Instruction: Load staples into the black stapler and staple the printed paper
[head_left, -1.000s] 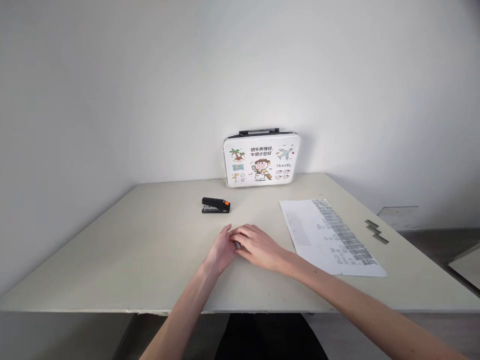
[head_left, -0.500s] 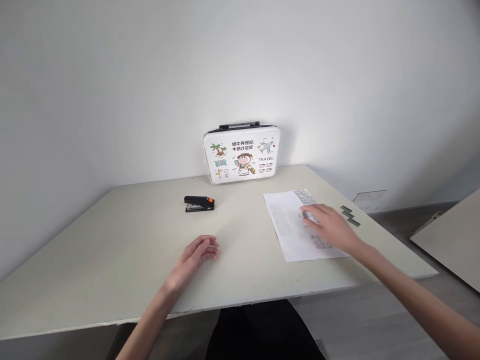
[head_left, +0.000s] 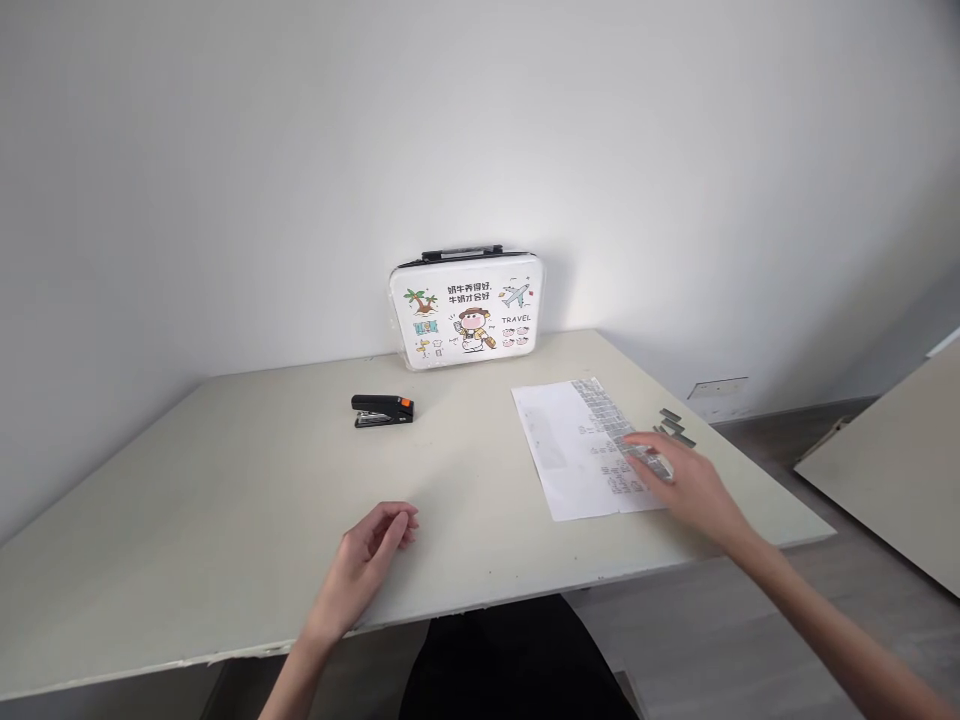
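My left hand (head_left: pixel 364 567) rests near the table's front edge, fingers curled in and the thumb tip close against them, with nothing visible in it. My right hand (head_left: pixel 694 490) hovers at the right edge of a white printed sheet of paper (head_left: pixel 559 450), its thumb and fingers apart and nothing seen between them. Beyond that hand lie several dark staple strips (head_left: pixel 677 428), partly overlapping. A black stapler (head_left: pixel 382 411) with an orange patch sits left of the paper, beyond my left hand.
A white case (head_left: pixel 469 310) with cartoon prints and a black handle stands against the wall at the back of the pale table (head_left: pixel 225 500). To the right, a white panel (head_left: pixel 892 480) stands apart from the table, above the grey floor.
My right hand has drawn back from over the middle of the paper to its right edge, uncovering print. My left hand has moved slightly nearer me and turned. The view has shifted a little.
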